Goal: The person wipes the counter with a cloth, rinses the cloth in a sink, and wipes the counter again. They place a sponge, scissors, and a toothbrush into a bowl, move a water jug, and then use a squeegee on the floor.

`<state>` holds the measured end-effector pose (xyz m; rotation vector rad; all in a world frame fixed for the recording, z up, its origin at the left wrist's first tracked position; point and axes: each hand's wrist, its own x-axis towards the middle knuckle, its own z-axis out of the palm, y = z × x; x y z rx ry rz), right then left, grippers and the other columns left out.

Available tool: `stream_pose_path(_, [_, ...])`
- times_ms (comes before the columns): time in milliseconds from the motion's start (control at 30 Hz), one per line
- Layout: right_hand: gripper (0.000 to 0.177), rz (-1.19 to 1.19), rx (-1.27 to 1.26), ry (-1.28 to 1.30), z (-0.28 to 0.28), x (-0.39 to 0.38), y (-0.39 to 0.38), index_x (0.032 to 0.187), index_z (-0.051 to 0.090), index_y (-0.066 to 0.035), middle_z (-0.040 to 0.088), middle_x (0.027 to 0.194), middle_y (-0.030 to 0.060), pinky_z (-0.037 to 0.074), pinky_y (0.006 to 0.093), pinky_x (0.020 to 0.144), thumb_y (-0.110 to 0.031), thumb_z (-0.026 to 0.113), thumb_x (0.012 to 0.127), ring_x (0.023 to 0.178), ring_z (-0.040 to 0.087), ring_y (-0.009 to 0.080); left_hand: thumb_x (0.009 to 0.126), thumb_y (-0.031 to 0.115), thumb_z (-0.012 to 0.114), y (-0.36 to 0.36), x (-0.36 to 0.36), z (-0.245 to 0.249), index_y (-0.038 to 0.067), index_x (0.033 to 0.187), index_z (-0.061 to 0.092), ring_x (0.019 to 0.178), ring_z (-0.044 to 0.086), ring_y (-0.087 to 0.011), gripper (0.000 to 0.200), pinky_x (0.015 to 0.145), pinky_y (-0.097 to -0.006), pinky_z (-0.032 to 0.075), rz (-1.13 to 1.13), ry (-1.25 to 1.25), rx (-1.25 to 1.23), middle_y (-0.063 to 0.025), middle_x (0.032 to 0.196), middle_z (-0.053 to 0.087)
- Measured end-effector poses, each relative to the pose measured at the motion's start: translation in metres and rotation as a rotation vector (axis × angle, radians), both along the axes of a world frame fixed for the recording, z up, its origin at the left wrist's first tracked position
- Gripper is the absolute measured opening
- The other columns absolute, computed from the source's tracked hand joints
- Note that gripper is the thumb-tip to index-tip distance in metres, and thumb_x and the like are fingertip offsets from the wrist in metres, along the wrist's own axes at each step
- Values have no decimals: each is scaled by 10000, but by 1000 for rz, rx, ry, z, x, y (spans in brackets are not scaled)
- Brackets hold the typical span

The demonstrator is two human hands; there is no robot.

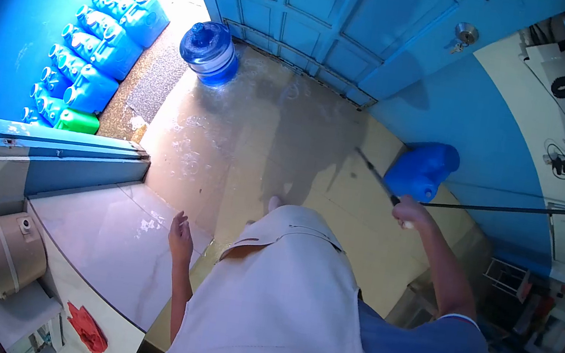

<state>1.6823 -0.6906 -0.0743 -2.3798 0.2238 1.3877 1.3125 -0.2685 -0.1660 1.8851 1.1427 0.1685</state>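
Observation:
My right hand [412, 213] is closed around the grip of a thin dark wand [378, 177]. It points up and to the left, its tip above the tiled floor. Beside it, near the wall, a blue jerrycan [422, 171] lies on the floor. My left hand [181, 237] hangs over the left side with its fingers loosely apart, holding nothing I can see. A large blue water bottle [209, 54] stands upright on the wet floor by the doorway, apart from both hands.
Several blue jerrycans [102, 46] line the left wall outside. A blue panelled door [333, 21] stands ahead. White counter [112, 235], tan motor-like unit [9, 254] and red cloth [86, 328] are at left. A dark pole or hose [509, 209] crosses the right side.

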Motion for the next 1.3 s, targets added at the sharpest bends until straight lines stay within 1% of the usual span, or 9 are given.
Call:
stream_pose_path(100, [139,248,-216,-71,-95,45,-18,648,555,20,553,566,145,434,352,390,-113,582,617,453,563,224,887,74,436,6,-14,-3,22,1188,479,908,587,-241,309,784,-326,463,33,10,-3,-169,1060,587])
stream_pose_path(200, [218,643,-369,-194,-298,121,-49,686,614,9,610,653,183,473,386,444,-167,610,557,513,606,254,887,72,436,12,-22,-6,15,1187,479,909,586,-231,308,782,-317,463,54,-2,0,-171,1056,588])
stream_pose_path(333, [163,148,-161,-185,-188,71,158,611,617,-14,613,630,173,489,360,511,-159,586,542,516,612,241,887,70,435,28,-26,-3,9,1189,478,914,583,-227,311,788,-312,462,64,-1,-58,-174,1060,586])
stream_pose_path(400, [147,578,-230,-157,-189,65,211,599,627,-33,611,598,145,487,336,526,-158,558,564,523,615,239,887,68,433,42,-29,-8,11,1191,478,912,582,-224,313,789,-308,461,65,-20,-52,-172,1061,586])
stream_pose_path(567, [130,918,-133,-254,-170,18,305,617,657,-64,628,643,138,492,349,560,-144,564,572,616,636,257,888,63,429,83,-39,0,9,1197,473,916,575,-213,317,799,-306,454,115,-54,-73,-171,1062,584])
stream_pose_path(733, [156,917,-33,-415,-162,-47,339,654,671,-69,633,721,165,496,376,610,-139,604,532,720,631,303,892,70,429,126,-57,5,10,1198,474,939,571,-222,315,821,-316,444,138,-60,-72,-175,1070,580])
stream_pose_path(933, [143,530,-126,-202,-34,-23,326,679,650,-7,629,725,183,500,399,641,-75,544,612,685,622,344,893,82,430,151,-77,17,9,1197,475,947,571,-227,316,832,-314,437,170,-57,-25,-172,1070,582])
stream_pose_path(1000, [154,651,-142,-354,-7,-17,337,736,647,5,633,769,192,504,398,649,-80,550,652,703,628,340,892,84,432,156,-82,19,9,1197,476,946,571,-225,317,830,-312,437,195,-67,-15,-169,1068,584])
stream_pose_path(1300, [221,875,-146,-555,-176,19,453,910,642,-19,637,885,187,504,392,731,-89,567,714,836,628,312,893,75,429,156,-107,19,5,1191,482,959,566,-228,311,830,-309,437,248,-16,10,-165,1059,582])
